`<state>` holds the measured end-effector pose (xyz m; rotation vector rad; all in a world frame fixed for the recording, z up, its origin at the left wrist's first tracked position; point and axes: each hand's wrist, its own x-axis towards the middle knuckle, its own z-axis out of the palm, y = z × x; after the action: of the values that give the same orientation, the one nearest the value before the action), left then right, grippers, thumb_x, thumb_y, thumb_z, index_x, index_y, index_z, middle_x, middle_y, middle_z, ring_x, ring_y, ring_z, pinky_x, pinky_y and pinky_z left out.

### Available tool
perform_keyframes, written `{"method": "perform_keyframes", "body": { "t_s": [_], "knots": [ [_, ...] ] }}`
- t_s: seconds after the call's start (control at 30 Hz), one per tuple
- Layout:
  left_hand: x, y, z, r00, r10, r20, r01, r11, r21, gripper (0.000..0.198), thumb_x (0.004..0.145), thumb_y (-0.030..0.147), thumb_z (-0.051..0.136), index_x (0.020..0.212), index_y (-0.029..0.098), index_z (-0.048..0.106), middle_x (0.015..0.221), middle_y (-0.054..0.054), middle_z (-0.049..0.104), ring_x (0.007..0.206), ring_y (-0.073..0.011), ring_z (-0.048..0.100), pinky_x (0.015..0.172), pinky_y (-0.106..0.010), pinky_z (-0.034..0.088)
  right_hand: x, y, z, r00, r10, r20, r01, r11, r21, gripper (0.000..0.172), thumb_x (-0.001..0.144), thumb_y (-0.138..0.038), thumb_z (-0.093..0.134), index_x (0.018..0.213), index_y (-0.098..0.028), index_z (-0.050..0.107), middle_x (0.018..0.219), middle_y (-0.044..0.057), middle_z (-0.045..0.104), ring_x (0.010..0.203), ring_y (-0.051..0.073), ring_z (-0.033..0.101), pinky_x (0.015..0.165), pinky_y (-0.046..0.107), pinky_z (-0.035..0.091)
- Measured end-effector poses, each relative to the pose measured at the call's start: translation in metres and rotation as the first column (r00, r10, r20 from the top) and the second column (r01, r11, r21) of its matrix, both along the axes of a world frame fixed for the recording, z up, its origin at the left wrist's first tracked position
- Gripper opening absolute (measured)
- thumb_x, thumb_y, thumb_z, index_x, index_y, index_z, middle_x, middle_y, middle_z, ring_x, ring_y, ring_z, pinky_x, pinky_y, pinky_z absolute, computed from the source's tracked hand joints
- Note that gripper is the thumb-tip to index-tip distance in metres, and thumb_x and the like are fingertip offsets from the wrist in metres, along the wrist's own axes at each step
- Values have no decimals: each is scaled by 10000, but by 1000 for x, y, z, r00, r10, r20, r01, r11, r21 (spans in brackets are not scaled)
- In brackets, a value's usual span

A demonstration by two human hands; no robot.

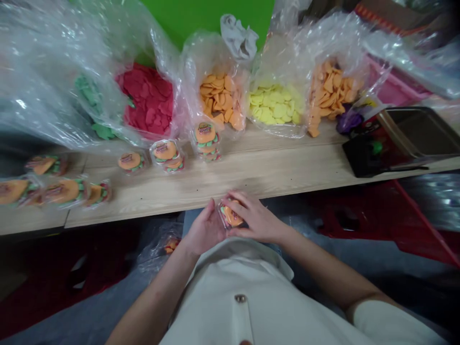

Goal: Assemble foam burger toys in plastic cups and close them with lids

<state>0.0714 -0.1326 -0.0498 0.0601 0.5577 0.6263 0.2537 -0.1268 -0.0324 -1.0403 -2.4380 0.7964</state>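
Nearest to me, my white button-front shirt (240, 298) filled the lower frame, with both bare forearms meeting above it. My left hand (204, 229) cupped the left side of a small clear plastic tub (231, 214), while my right hand (257, 218) lay across its top and right side. The fingers (247, 203) of both hands were curled in, grasping the tub between them. The tub sat between my palms, just in front of the near edge of the wooden table (201, 201), with my right hand covering more of it. Its long axis could not be settled, since my hands hid much of it.

Inside showed a miniature burger (230, 216) with an orange bun. Below the table's near edge lay a crumpled plastic bag (158, 249).

On the table, left of my hands, stood similar lidded tubs (166, 155), each with a printed red mark on its bun; the wording was too small to read. Behind them, along the table's far side, open plastic bags held red pieces (149, 100), orange pieces (220, 96), yellow discs (275, 104) and more orange pieces (332, 86). A dark tray (404, 139) rested at the table's right end. Farthest off, beyond the table, hung a green backdrop (204, 19).
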Motion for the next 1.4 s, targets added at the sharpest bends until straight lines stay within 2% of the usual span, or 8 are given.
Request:
{"method": "perform_keyframes", "body": {
  "t_s": [0.23,0.47,0.7,0.93,1.07,1.17,1.27,1.4],
  "knots": [
    [20,-16,-10,980,177,-88,-176,984,19,639,785,666,265,1180,220,497,1039,-70,616,912,-197,587,769,-319,447,-18,-3,-4,986,-167,6,167,985,54,642,768,-501,542,1301,-185,374,1205,121,462,1128,262,382,979,451,298],
    [28,-14,3,941,261,-217,-254,965,59,427,841,508,393,1031,176,582,938,-45,641,893,-167,585,782,-274,446,-18,-7,10,985,-168,-38,168,986,0,603,792,-448,543,1313,-208,356,1131,105,497,1030,240,428,903,417,370],
    [34,-13,6,968,243,-59,-244,970,-9,335,850,430,436,934,159,613,829,-29,651,729,-131,599,683,-254,467,-7,3,24,963,-248,-106,244,968,-54,300,889,-267,393,1147,-225,541,1001,82,524,959,198,491,843,374,424],
    [18,1,7,999,49,4,-49,996,-69,492,835,533,384,977,123,617,896,-75,668,783,-161,622,720,-282,478,-2,4,21,960,-186,-211,163,979,-122,577,831,-414,491,1342,-243,286,1363,93,345,1251,246,326,1003,430,321],
    [21,3,9,974,152,-167,-148,988,39,452,828,536,393,957,163,612,883,-46,663,773,-159,615,673,-264,476,-9,-6,13,955,-230,-188,185,955,-232,849,715,-420,633,1386,-227,150,1397,112,296,1263,254,315,1018,442,301],
    [23,-4,8,916,302,-265,-251,945,208,292,843,429,442,995,217,572,942,-1,633,832,-144,598,720,-258,466,-7,-13,7,935,-235,-266,146,938,-313,833,706,-422,642,1375,-228,186,1404,105,282,1278,245,289,1040,433,272],
    [20,-15,4,883,326,-339,-225,925,306,197,829,381,479,939,229,540,920,16,606,842,-141,591,741,-260,460,-1,-21,-5,832,-409,-374,168,829,-533,555,817,-458,490,1294,-231,320,1322,103,389,1207,211,391,976,388,363],
    [15,-35,-6,840,314,-441,-163,923,348,211,825,409,467,958,246,491,989,-12,605,888,-169,593,785,-308,458,0,-39,-27,680,-675,-285,164,519,-839,250,866,-417,405,999,-214,466,902,35,555,803,142,565,685,287,495]
  ]
}}
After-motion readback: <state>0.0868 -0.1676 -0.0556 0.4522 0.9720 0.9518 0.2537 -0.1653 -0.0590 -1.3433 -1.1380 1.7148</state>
